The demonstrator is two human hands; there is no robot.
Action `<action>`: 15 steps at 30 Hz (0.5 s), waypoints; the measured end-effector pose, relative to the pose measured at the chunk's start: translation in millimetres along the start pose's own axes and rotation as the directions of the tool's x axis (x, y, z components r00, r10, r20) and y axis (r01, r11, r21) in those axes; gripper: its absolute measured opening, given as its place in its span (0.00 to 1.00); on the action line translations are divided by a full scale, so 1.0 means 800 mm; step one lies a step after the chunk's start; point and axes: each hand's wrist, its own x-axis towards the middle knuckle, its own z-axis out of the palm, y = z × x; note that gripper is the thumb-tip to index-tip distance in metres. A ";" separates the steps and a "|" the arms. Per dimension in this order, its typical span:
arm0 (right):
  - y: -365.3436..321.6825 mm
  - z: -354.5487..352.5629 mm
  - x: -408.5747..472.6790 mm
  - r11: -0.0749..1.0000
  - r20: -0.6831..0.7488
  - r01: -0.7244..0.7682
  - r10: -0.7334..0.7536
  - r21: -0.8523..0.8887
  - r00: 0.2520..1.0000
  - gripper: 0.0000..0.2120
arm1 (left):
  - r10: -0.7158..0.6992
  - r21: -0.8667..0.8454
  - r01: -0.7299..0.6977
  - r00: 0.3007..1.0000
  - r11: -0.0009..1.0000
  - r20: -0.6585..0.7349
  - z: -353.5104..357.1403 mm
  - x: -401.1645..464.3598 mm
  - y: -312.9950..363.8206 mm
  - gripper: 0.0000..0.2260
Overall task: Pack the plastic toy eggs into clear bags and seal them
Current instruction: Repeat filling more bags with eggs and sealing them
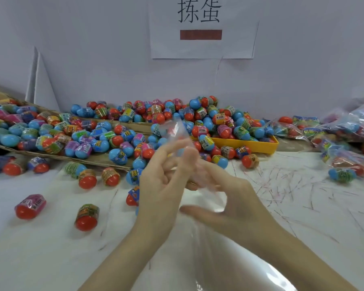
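I am looking down at a stack of clear film [229, 259] lying at the near edge of the desk [40, 248], under my wrists. Just above it I am holding both hands together around one empty bag [178, 136]: the left hand [158, 185] and the right hand [229, 196] are pinching its lower end while its mouth is standing up, blurred. I judge I am rubbing it open. The risk, as I see it, is that the thin film is clinging to itself, so the mouth may stay closed or the bag may slip free; a sweeping wrist could also roll the loose eggs [86, 216] near the left edge away. Those eggs are red and blue with bright shrink labels, glossy and round. Farther back, a big pile [135, 127] is spilling across cardboard and a yellow tray [250, 144]; filled bags [345, 131] are heaping at the far right corner.
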 end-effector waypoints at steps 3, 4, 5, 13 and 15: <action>-0.002 -0.010 0.005 0.871 -0.059 -0.166 0.217 0.463 0.974 0.20 | 0.044 0.006 -0.044 0.999 0.999 0.010 0.001 -0.004 0.000 0.27; -0.001 -0.017 0.006 0.787 -0.025 -0.214 0.280 0.579 0.960 0.17 | 0.092 0.075 -0.088 0.994 0.993 -0.052 0.000 -0.003 0.000 0.24; 0.001 -0.024 0.007 0.726 0.013 -0.239 0.302 0.644 0.953 0.15 | 0.115 0.145 -0.095 0.984 0.985 -0.136 -0.002 -0.002 -0.001 0.21; -0.002 -0.024 0.010 0.776 -0.085 -0.209 0.320 0.595 0.944 0.17 | -0.316 0.003 0.317 0.942 0.948 0.111 -0.016 0.017 -0.001 0.09; 0.000 -0.023 0.013 0.828 -0.308 -0.108 0.322 0.551 0.895 0.16 | -0.251 -0.135 0.231 0.956 0.963 -0.149 -0.033 0.026 -0.002 0.06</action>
